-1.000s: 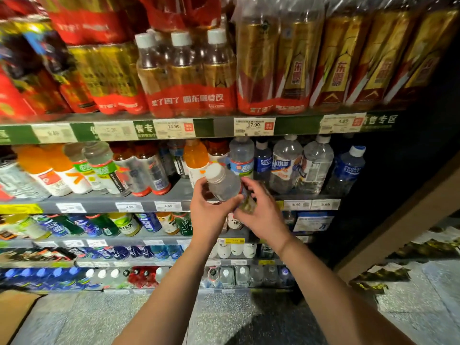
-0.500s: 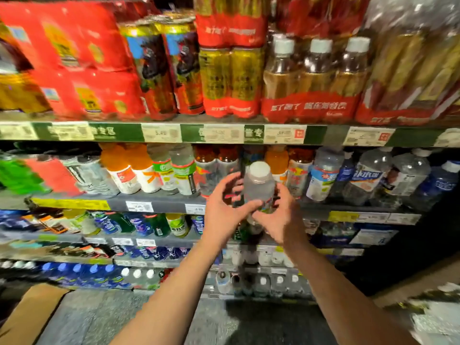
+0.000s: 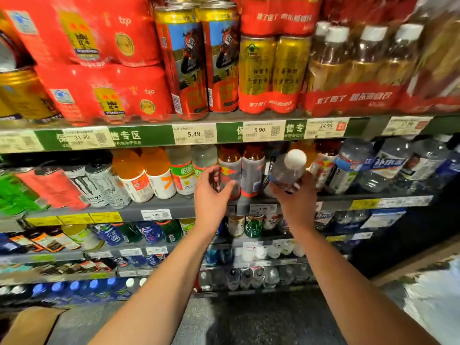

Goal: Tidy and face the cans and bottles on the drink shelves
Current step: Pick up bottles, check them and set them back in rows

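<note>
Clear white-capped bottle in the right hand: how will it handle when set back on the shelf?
The clear bottle, gripped near its base by the right hand, looks thin-walled, so probably squeezable. Tall and narrow, it may tip. Smooth plastic, possibly slippery.

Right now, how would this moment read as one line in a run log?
right hand: holds clear white-capped bottle | left hand: open, at brown-capped bottle | place: second shelf

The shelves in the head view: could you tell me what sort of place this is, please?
Most likely a shop's drinks aisle: tiered shelves packed with bottles and cans, printed price tags along the edges, shrink-wrapped multipacks on top. The right hand holds a clear bottle.
</note>
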A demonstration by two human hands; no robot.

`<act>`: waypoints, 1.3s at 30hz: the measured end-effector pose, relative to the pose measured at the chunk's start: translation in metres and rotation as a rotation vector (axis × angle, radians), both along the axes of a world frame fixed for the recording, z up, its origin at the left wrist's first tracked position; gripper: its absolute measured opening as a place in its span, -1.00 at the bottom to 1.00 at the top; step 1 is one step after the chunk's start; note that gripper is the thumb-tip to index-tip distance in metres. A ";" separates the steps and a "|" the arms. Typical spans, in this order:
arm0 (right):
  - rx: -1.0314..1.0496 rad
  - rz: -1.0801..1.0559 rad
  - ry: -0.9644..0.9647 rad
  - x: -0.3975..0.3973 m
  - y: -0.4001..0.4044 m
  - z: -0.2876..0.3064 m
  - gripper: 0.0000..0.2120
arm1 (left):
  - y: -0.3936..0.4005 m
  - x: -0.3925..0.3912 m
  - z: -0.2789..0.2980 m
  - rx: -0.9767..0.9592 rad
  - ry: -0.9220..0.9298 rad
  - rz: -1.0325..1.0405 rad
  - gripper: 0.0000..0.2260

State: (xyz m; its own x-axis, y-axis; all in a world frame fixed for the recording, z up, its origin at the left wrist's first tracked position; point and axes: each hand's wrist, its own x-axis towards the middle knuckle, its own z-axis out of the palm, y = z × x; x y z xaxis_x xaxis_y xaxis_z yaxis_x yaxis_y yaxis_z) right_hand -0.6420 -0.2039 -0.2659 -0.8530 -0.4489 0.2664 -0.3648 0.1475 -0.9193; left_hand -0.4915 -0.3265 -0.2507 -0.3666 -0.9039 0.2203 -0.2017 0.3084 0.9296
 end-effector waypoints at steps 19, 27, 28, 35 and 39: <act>0.213 -0.027 0.225 -0.025 -0.026 -0.001 -0.28 | 0.012 -0.019 -0.006 -0.042 0.020 0.180 -0.61; 0.043 -0.093 0.252 0.001 -0.019 -0.002 -0.49 | 0.002 0.007 -0.011 0.019 0.074 0.269 -0.69; -0.013 -0.076 0.248 0.012 -0.021 -0.002 -0.56 | -0.001 0.013 -0.010 0.028 0.073 0.273 -0.69; -0.072 0.049 0.317 0.074 -0.058 -0.005 -0.68 | -0.028 0.050 -0.006 0.048 0.072 0.245 -0.67; -0.094 -0.107 0.265 0.070 -0.062 -0.004 -0.67 | -0.031 0.052 -0.002 0.056 0.079 0.121 -0.66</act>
State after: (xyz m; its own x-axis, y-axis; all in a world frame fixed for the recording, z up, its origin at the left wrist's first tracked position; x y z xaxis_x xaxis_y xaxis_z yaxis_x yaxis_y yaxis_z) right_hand -0.5717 -0.2657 -0.2695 -0.7893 -0.3236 0.5218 -0.5806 0.1169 -0.8057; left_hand -0.4398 -0.3577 -0.2524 -0.2378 -0.9521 0.1921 -0.1596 0.2333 0.9592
